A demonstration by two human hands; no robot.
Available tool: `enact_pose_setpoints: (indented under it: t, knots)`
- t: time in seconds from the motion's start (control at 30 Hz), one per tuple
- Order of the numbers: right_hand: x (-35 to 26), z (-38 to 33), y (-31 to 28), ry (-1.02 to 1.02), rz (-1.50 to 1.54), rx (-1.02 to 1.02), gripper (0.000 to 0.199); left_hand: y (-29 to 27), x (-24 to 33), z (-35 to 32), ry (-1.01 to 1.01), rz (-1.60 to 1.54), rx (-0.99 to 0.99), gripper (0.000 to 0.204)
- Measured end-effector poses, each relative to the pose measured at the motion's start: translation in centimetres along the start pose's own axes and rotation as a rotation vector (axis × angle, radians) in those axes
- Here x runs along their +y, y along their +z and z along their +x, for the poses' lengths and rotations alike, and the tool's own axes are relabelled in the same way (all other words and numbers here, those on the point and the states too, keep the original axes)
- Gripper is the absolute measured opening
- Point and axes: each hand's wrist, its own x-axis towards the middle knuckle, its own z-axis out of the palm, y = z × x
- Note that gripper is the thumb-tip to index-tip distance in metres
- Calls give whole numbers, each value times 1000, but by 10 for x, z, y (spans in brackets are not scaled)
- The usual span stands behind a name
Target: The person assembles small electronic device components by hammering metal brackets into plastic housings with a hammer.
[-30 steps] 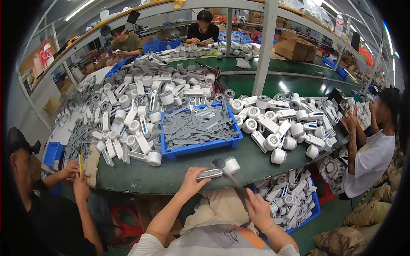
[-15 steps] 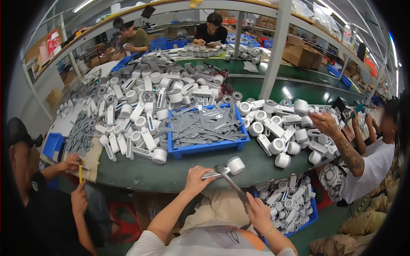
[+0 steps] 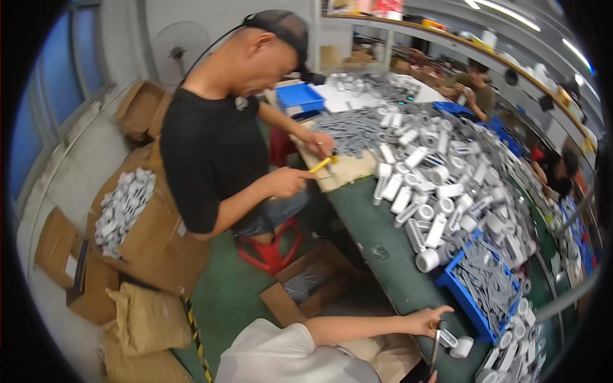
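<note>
My left hand (image 3: 423, 321) is at the near table edge, its fingers closed around the end of a white and grey handheld-fan housing (image 3: 461, 347). The housing's round head lies on the green tabletop (image 3: 396, 274). Across its handle end stands a dark, long-handled hammer (image 3: 436, 348). Only a sliver of my right hand (image 3: 433, 377) shows at the lower rim, at the hammer's lower end. Beyond my hands sits a blue tray (image 3: 456, 284) holding many flat grey strips (image 3: 482, 281).
White fan housings (image 3: 440, 191) are heaped along the table. On the left, a co-worker (image 3: 217, 147) sits holding a yellow-handled tool (image 3: 320, 165) by a pile of grey strips (image 3: 351, 127). Cardboard boxes (image 3: 143, 220) and sacks (image 3: 153, 319) stand on the floor. A metal post (image 3: 568, 297) crosses at right.
The view has swung left, bringing the co-worker, boxes and sacks into sight. My hands now appear at the lower right, with the right hand mostly cut off; the housing and hammer are still with them.
</note>
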Motion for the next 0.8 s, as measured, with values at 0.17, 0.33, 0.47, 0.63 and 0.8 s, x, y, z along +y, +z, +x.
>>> enact_pose_setpoints:
  t: [0.17,0.33,0.47,0.63,0.8]
  knots:
    - [20,16,13,-172,104,58,42,3,-10,3,171,17,79,83]
    - [22,17,15,-146,143,101,42,5,-12,3,179,1,40,85]
    - [24,9,15,-136,53,43,42,4,-8,3,162,50,8,87]
    - [43,5,46,-92,313,254,46,-12,8,0,-107,89,-1,24]
    - [25,9,31,-44,204,272,45,-14,11,2,-102,218,53,39]
